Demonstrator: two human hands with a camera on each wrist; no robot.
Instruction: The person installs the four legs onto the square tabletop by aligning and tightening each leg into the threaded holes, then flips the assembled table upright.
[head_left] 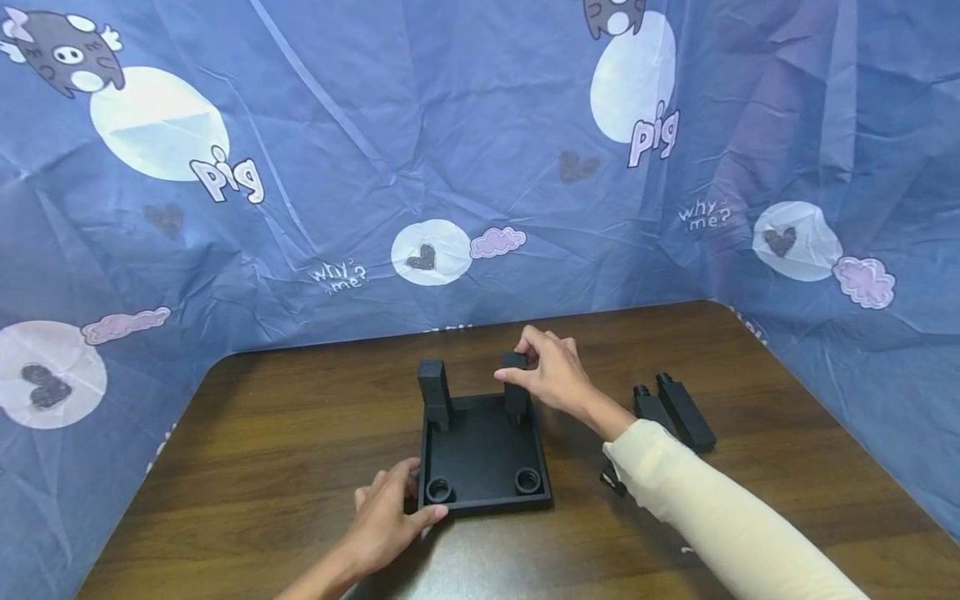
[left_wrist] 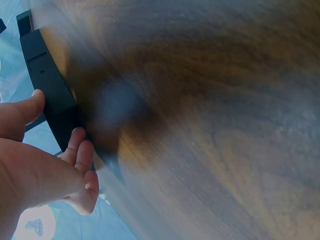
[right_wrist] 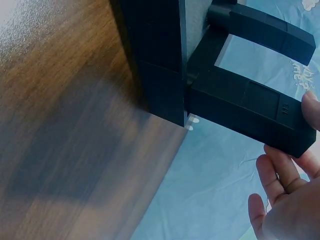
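A black square panel with a raised rim [head_left: 480, 454] lies on the wooden table, looking like an upturned small tabletop. My left hand [head_left: 384, 518] holds its near left corner, thumb at the front edge and fingers along the left side [left_wrist: 52, 82]. At the far right corner my right hand [head_left: 557, 372] pinches the top of a black square leg [right_wrist: 250, 107] between thumb and fingers. That leg stands upright on the panel, its base right at the corner. Another black leg [head_left: 435, 390] stands at the far left corner. Round threaded sockets [head_left: 528, 481] show at both near corners.
Two more black legs [head_left: 686, 412] with threaded ends lie on the table to the right, partly behind the right forearm. A small dark object [head_left: 612, 479] sits beside the sleeve. A blue patterned cloth [head_left: 450, 167] hangs behind the wooden table [head_left: 300, 433].
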